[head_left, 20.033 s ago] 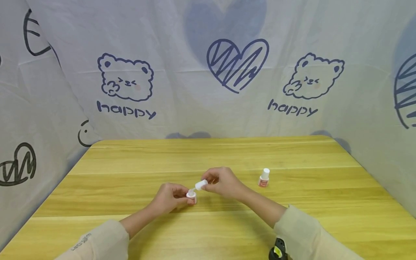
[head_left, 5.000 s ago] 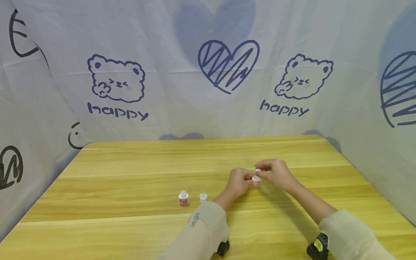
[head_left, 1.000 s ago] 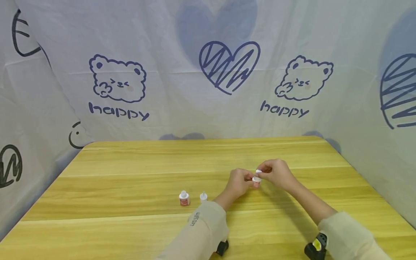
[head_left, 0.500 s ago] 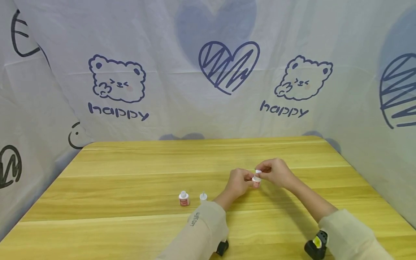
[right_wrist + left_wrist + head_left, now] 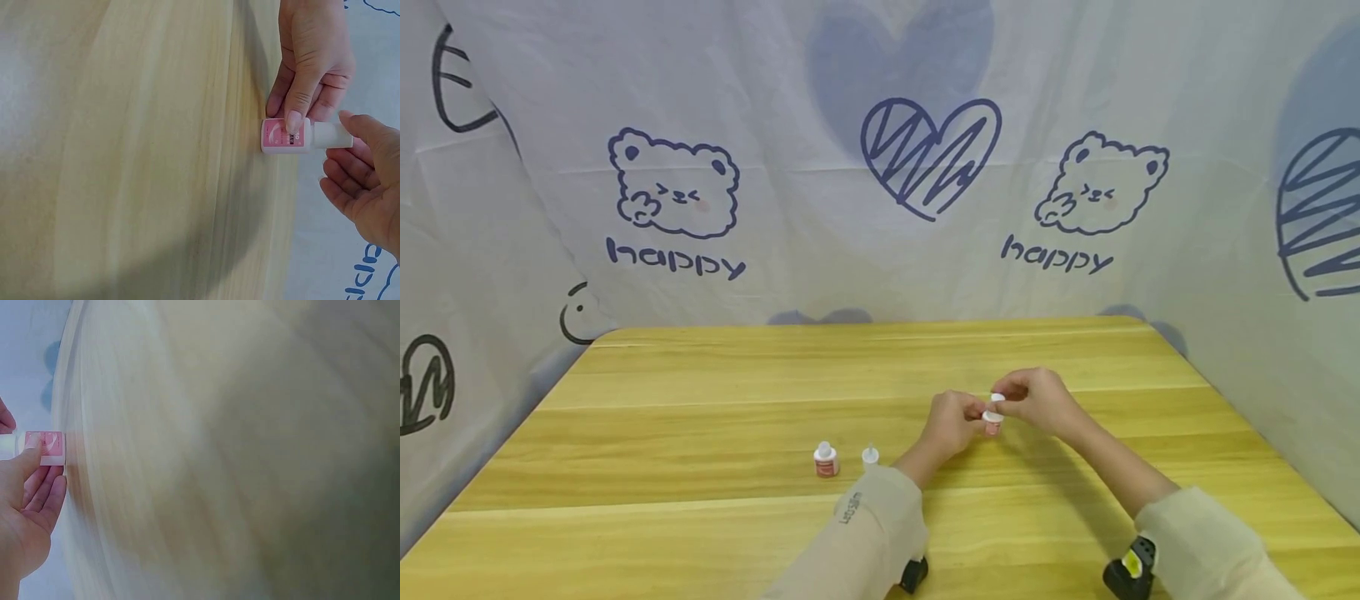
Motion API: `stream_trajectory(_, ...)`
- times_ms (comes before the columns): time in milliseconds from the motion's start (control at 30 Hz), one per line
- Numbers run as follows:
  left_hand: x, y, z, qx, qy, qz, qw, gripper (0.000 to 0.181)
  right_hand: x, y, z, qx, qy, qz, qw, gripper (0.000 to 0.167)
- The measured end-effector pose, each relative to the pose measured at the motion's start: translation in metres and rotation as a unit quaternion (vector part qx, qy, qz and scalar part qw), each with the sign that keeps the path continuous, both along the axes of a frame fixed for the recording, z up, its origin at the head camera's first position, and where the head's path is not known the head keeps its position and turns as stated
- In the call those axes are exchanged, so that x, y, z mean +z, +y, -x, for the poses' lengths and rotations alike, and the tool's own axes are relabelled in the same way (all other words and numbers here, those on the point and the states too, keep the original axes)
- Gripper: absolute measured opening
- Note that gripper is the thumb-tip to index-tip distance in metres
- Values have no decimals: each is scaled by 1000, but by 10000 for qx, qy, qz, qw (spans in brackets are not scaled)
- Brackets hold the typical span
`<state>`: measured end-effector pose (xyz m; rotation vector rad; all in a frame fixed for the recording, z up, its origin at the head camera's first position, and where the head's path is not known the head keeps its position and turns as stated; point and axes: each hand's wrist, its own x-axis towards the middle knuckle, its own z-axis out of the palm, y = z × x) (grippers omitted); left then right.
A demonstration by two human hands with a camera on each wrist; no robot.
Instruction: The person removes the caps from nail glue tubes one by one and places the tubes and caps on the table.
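Note:
A small white bottle with a pink label (image 5: 284, 136) stands upright on the table, right of centre in the head view. My left hand (image 5: 950, 422) grips its body, thumb across the label. My right hand (image 5: 1041, 402) pinches the bottle's white cap (image 5: 334, 135) between thumb and fingers; the cap sits on the neck. In the left wrist view the bottle (image 5: 53, 447) shows at the left edge. To the left stands a second small bottle (image 5: 826, 462), uncapped with its nozzle showing. Beside it a loose white cap (image 5: 870, 457) rests with a thin stem pointing up.
The wooden table (image 5: 662, 450) reaches back to a white curtain (image 5: 805, 208) printed with bears and hearts. My left sleeve (image 5: 880, 508) lies close in front of the loose cap. Each wrist carries a black camera, such as the right wrist camera (image 5: 1131, 571).
Twenty seconds ago both hands were at the left bottle, lifting its cap; now that cap stands beside it and both hands are at the right bottle. Over the last second hardly anything moves.

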<state>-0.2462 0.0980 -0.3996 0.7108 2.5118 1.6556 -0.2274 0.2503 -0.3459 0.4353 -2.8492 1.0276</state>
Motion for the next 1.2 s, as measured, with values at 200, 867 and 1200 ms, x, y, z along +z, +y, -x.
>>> stream_trajectory(200,0,0,-1,-14,-31,-54,10000,13,-3,-1,0,-297,80,-3,9995,11)
stream_trajectory(867,1,0,-2,-27,-77,74,9999,12,4,0,-1,125,-206,-143,9996,13)
stream_trajectory(1200,1,-1,-2,8,16,185,9998,13,4,1,1,315,-347,-98,9989,19)
